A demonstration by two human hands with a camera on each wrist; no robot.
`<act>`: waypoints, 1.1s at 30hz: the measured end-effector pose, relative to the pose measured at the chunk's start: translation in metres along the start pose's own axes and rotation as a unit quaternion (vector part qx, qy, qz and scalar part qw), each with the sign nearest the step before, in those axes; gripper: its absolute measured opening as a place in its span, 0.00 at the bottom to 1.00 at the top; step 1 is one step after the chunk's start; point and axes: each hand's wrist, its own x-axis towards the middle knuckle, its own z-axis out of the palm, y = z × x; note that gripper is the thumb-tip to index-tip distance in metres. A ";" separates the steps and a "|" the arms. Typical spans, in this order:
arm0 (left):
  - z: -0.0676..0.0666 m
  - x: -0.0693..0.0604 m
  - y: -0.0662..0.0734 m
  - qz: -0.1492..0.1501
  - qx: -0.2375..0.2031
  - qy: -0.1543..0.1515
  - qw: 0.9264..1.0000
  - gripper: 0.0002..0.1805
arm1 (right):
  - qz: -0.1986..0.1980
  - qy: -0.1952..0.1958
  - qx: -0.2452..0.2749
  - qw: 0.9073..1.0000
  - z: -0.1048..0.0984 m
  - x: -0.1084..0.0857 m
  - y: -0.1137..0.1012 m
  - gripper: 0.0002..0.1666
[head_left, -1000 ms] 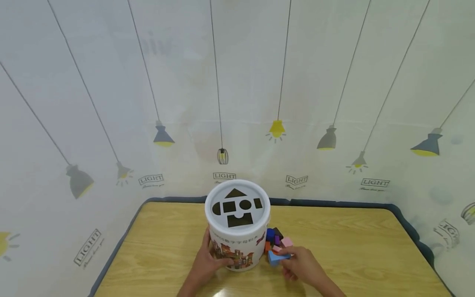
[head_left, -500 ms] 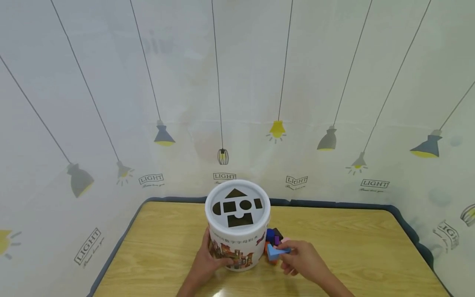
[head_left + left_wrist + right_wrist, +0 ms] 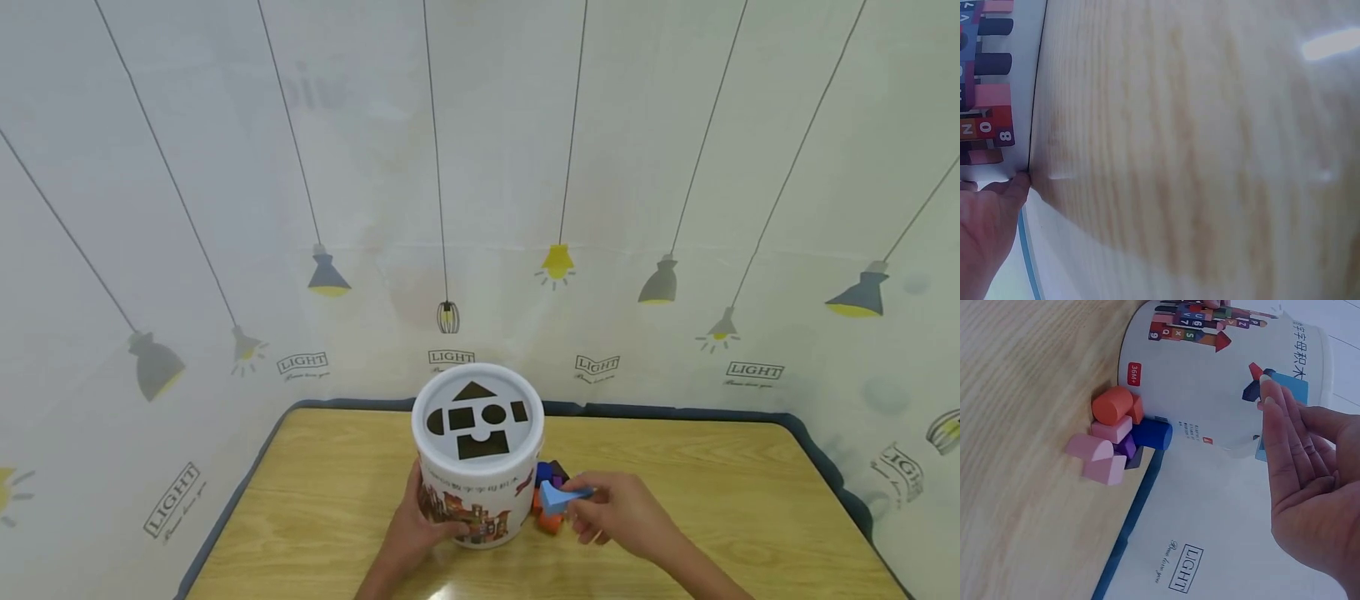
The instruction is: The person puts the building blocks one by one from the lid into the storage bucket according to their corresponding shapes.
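Note:
A white bucket (image 3: 491, 500) with printed castle pictures stands upright on the table. Its white lid (image 3: 442, 446) has dark shaped holes, among them a triangle, a circle and a notched rectangle. My left hand (image 3: 420, 525) grips the bucket's lower left side, thumb across the front; its fingers are partly hidden behind. In my right hand (image 3: 622, 510) a light blue block (image 3: 553, 498) with a concave edge is pinched, held to the right of the bucket. Beneath it lies a small pile: an orange cylinder (image 3: 1110, 406), a blue cylinder (image 3: 1155, 434), a purple block (image 3: 1125, 447) and pink blocks (image 3: 1105, 470).
The wooden table (image 3: 697, 475) has a dark blue edge strip (image 3: 675, 412) along its back and sides. Behind it hangs a pale wall covering (image 3: 495, 167) printed with lamps and the word LIGHT. The loose blocks lie close against the bucket's right side.
My right hand has raised the light blue block a little, up and away from the pile, turning it slightly. More of the orange block shows below it. The left hand and bucket have stayed put.

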 end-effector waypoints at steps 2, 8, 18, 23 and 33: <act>-0.001 0.000 0.000 0.005 -0.001 -0.003 1.000 0.69 | -0.005 0.001 -0.003 1.000 -0.003 0.000 -0.003 0.14; -0.001 0.002 -0.002 0.000 -0.005 -0.004 1.000 0.71 | -0.023 0.004 -0.010 1.000 -0.013 0.000 -0.016 0.14; -0.001 0.001 -0.005 0.004 -0.005 -0.006 1.000 0.70 | -0.064 0.025 -0.005 0.998 -0.021 0.001 -0.038 0.14; -0.001 0.001 -0.005 -0.012 -0.003 -0.009 1.000 0.70 | -0.081 0.030 0.017 0.996 -0.015 0.005 -0.046 0.16; -0.001 0.001 -0.006 -0.012 -0.003 -0.007 1.000 0.71 | -0.100 0.031 0.058 0.993 0.009 0.019 -0.063 0.14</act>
